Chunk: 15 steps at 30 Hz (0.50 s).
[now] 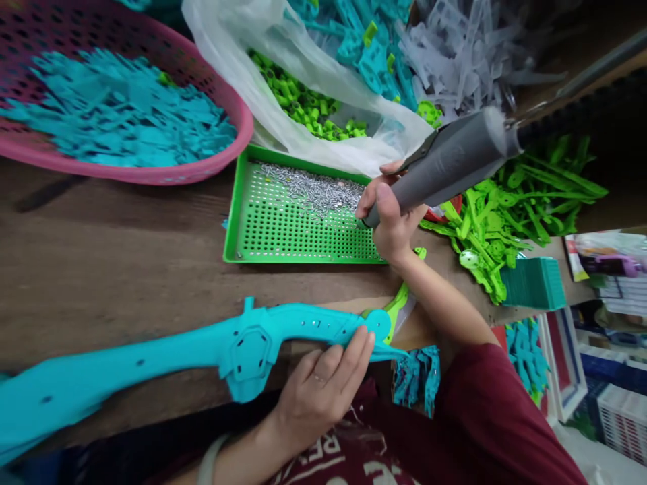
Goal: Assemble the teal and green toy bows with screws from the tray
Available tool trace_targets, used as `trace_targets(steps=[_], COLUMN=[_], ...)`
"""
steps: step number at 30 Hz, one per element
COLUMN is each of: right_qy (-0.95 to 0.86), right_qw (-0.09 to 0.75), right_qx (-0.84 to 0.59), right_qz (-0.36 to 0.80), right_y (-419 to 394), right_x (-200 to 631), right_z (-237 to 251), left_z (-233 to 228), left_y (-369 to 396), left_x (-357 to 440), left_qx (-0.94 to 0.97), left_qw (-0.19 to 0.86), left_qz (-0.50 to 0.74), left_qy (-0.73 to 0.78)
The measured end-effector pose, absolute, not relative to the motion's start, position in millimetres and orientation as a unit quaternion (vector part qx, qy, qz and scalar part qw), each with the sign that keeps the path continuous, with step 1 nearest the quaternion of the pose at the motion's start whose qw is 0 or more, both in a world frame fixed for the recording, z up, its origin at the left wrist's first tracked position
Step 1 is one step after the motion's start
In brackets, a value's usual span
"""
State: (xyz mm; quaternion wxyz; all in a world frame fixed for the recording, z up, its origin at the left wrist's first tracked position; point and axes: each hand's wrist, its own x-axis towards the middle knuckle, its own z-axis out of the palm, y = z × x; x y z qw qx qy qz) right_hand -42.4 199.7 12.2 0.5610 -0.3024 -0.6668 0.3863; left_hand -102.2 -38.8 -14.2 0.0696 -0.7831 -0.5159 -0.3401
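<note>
A long turquoise plastic toy gun body (253,347) lies along the near side of the table, with screw holes in its face. My left hand (326,380) holds its right end, fingers laid over the top; the thumb is hidden. A round turquoise disc (377,325) and a curved lime-green part (399,306) are at that end. Raised over the right side of the green tray, my right hand (391,222) is closed around a grey power screwdriver (449,162). Its tip is hidden by the hand.
The green perforated tray (303,254) holds many small screws (313,188). A pink basket (242,128) of turquoise parts stands left, beside a white bag (273,40) with lime-green pieces. Lime-green parts (485,236) and stacked teal pieces (536,283) lie right.
</note>
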Motion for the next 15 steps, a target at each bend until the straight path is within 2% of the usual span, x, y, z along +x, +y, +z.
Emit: trace_targets(steps=[4, 9, 12, 15], right_qy=[-0.657, -0.599, -0.628, -0.653], right_qw=[0.564, 0.618, 0.550, 0.484], right_qx=[-0.324, -0.291, -0.213, -0.195], right_qz=[0.381, 0.417, 0.508, 0.549], right_y=[200, 147, 98, 66], right_x=[-45, -33, -17, -5], right_z=[18, 61, 77, 67], left_z=[-16, -21, -22, -24], left_y=[-44, -45, -43, -42], left_x=[-103, -104, -103, -105], left_qx=[-0.793, -0.801, -0.800, -0.791], left_qw=[0.085, 0.083, 0.090, 0.078], left_qz=[-0.329, -0.329, -0.340, -0.374], left_qy=[-0.505, -0.494, -0.486, -0.477])
